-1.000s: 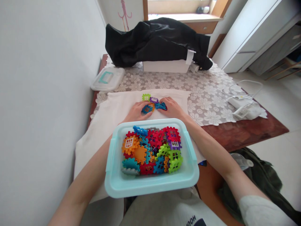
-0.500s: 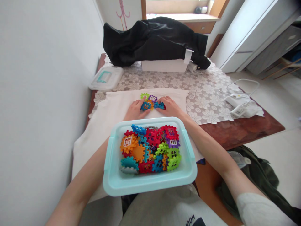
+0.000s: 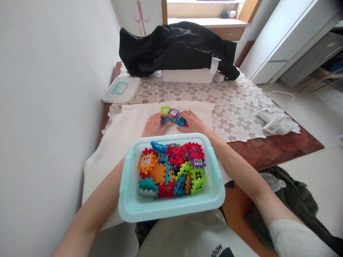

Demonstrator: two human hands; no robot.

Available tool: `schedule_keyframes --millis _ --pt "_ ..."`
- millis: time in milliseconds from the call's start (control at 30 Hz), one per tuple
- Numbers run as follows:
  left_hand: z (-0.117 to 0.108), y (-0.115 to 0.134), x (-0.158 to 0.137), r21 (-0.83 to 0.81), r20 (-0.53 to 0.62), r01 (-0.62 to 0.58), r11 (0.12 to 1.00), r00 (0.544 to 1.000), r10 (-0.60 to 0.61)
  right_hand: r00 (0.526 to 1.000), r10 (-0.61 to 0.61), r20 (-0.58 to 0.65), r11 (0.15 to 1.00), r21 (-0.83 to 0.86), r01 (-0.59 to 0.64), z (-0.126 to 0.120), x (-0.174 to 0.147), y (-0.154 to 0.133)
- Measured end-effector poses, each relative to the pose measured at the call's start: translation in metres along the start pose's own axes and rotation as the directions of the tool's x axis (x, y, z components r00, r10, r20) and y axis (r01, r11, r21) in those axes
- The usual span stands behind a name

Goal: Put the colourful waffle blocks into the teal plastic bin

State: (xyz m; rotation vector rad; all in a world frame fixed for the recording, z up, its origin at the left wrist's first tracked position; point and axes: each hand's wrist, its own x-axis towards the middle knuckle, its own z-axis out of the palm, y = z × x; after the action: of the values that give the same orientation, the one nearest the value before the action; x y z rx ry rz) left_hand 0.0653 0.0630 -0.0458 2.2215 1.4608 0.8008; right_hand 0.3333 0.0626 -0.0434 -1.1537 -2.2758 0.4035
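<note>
Beyond the tub, both my hands work at a small cluster of notched plastic building pieces on a white cloth (image 3: 134,121). My left hand (image 3: 155,125) is closed on a blue building piece (image 3: 167,120) at the cluster's left. At the right, my right hand (image 3: 191,122) grips another blue building piece (image 3: 180,121), with a bit of red at its edge. A lime green piece (image 3: 165,110) and a purple piece with a white window grid (image 3: 174,112) lie just behind. Some orange shows between the blue pieces; the fingers hide part of it.
A pale turquoise tub (image 3: 171,210) full of mixed building pieces stands between my forearms. Its clear lid (image 3: 131,89) lies at the back left. A black cover (image 3: 177,50) drapes over a white box at the back. A white cable (image 3: 278,93) lies at the right.
The blue piece at my left hand has tipped down flatter, covering more of the orange. My hands have shifted only slightly.
</note>
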Motion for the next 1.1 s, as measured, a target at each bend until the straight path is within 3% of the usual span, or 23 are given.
schedule_keyframes --millis 267,433,600,967,1100 --pt "-0.006 0.005 0.001 0.026 0.049 -0.072 0.997 0.996 0.07 0.998 0.035 -0.061 0.999 0.017 -0.034 0.004 0.001 0.01" --pt "-0.007 0.005 0.001 0.025 0.056 -0.074 0.997 0.996 0.073 0.998 0.025 -0.055 0.999 -0.043 -0.027 0.003 0.001 0.007" --pt "-0.009 0.007 0.0 0.038 0.07 -0.079 0.996 0.995 0.076 0.998 0.033 -0.049 0.999 0.013 -0.032 0.0 0.002 0.005" --pt "-0.01 0.003 0.002 0.018 0.075 -0.08 0.997 0.994 0.078 0.983 0.168 -0.071 0.984 0.066 -0.163 0.004 0.001 0.007" --pt "-0.011 0.006 0.001 0.001 0.08 -0.056 0.998 0.995 0.055 0.987 0.153 -0.052 0.985 0.084 -0.149 0.005 0.002 0.007"
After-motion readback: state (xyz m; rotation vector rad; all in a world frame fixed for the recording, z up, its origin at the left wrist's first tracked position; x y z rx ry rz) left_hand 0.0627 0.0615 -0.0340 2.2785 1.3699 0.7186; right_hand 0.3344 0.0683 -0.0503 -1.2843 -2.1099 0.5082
